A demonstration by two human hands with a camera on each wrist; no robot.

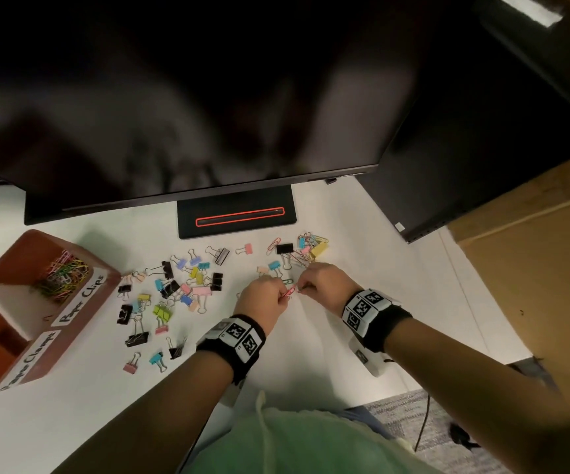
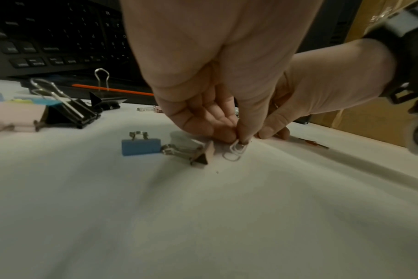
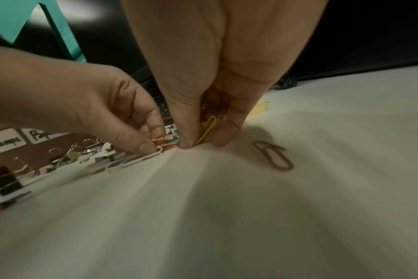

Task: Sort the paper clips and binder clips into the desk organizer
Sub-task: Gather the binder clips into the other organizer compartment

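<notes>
The brown desk organizer (image 1: 81,319) stands at the left, with labels for paper clips and clamps; colourful paper clips (image 1: 62,273) fill its far compartment. Several binder clips (image 1: 170,289) lie scattered mid-table. My left hand (image 1: 285,295) pinches a white paper clip (image 2: 236,151) and pink paper clips (image 3: 165,140) down at the table. My right hand (image 1: 302,289) touches it fingertip to fingertip and holds a yellow paper clip (image 3: 207,130) between thumb and fingers. A brownish paper clip (image 3: 273,157) lies loose to the right.
A mixed pile of clips (image 1: 311,246) lies beyond my hands. The monitor stand base (image 1: 237,215) sits under the dark screen, and a keyboard (image 2: 48,37) shows behind it. A cardboard box (image 1: 533,268) stands off the table's right edge. A blue binder clip (image 2: 141,149) lies near my left hand.
</notes>
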